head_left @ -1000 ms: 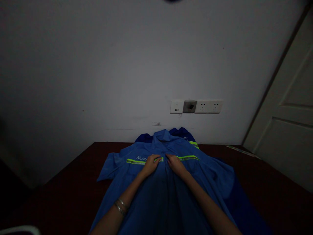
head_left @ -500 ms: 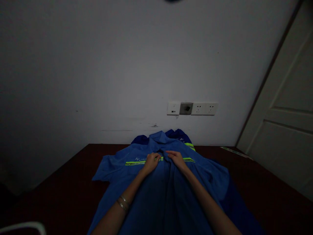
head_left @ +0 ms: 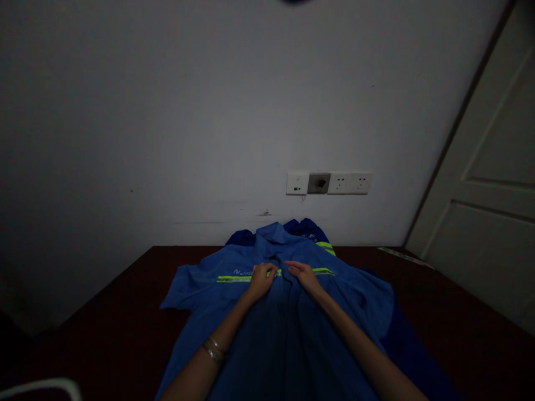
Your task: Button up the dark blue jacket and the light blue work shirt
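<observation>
A blue short-sleeved work shirt (head_left: 234, 301) with yellow-green reflective stripes lies spread out, collar toward the wall. My left hand (head_left: 262, 278) pinches the front opening at chest height, beside the lettering and stripe. Across the opening, my right hand (head_left: 303, 275) grips the other front edge, its fingertips on the cloth. The two hands are close together but apart. Whether a button sits between the fingers is too small and dark to tell. Darker blue clothing (head_left: 308, 227) with a bright stripe shows from beneath the shirt at the collar and lower right.
The dark reddish-brown tabletop (head_left: 129, 301) meets a grey-white wall (head_left: 188, 111). Sockets and a switch (head_left: 328, 182) are set in the wall. A pale strip (head_left: 405, 257) lies at the back right, near a white panelled door (head_left: 493, 184). A white curved object (head_left: 45, 383) shows at lower left.
Both hands have shifted very slightly downward along the shirt's opening, still holding the cloth. The view has moved a little; the shirt otherwise lies as before.
</observation>
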### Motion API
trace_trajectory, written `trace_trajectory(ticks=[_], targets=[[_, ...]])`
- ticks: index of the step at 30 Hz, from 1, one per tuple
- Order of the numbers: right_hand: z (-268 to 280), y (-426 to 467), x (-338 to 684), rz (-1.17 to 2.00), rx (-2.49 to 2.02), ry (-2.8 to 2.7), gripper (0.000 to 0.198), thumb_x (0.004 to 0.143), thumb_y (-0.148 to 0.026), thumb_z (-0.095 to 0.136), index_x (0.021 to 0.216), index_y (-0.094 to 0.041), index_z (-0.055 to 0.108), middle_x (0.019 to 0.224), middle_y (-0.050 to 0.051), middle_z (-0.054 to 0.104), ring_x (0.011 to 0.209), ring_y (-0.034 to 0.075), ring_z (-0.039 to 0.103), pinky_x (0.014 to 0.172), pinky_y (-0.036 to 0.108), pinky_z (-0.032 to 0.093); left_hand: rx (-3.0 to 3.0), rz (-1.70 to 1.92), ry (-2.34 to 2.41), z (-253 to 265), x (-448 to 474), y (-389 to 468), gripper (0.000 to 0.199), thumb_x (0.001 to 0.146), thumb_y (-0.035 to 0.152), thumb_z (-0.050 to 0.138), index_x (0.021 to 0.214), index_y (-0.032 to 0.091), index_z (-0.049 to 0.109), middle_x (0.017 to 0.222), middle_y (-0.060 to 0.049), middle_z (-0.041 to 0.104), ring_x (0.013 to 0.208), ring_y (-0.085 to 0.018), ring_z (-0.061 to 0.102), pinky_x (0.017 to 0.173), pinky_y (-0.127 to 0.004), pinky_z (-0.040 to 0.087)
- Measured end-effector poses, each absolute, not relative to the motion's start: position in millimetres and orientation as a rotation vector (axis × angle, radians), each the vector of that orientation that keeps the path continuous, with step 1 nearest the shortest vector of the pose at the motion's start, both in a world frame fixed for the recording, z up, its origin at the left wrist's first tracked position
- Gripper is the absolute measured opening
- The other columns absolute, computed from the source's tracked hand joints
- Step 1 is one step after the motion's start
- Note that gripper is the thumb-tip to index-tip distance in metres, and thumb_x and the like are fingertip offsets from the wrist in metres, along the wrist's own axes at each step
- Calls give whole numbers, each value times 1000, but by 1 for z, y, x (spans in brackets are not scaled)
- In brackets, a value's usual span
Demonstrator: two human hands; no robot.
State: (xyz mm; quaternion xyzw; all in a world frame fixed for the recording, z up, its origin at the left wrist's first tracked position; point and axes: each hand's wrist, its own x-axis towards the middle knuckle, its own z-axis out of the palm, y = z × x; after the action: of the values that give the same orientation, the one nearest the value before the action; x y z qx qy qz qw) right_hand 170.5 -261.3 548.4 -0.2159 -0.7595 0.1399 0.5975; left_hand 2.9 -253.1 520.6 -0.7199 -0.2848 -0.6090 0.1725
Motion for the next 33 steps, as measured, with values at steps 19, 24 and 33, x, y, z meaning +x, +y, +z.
trace_trajectory(ticks=[19,24,33], targets=[[544,-265,168,209,-454,-1807,33,64,-34,59,91,-18,70,96,7,69,92,23,61,88,40,44,-2040,-1705,-789,520,3,-258,28,83,28,42,79,19,67,81,-3,68,80,-18,57,76,-27,38],[544,-267,166,181,-451,-1806,32,65,-33,58,90,-18,70,95,8,69,93,24,61,88,41,43,-2034,-1708,-827,520,3,-260,28,83,28,42,79,18,68,82,-4,69,82,-19,57,77,-28,38],[541,-276,166,144,-436,-1821,32,67,-37,59,90,-17,70,95,8,69,92,24,61,89,39,43,-2049,-1695,-838,521,3,-261,28,82,27,42,80,18,68,85,-4,68,82,-18,57,78,-29,38]])
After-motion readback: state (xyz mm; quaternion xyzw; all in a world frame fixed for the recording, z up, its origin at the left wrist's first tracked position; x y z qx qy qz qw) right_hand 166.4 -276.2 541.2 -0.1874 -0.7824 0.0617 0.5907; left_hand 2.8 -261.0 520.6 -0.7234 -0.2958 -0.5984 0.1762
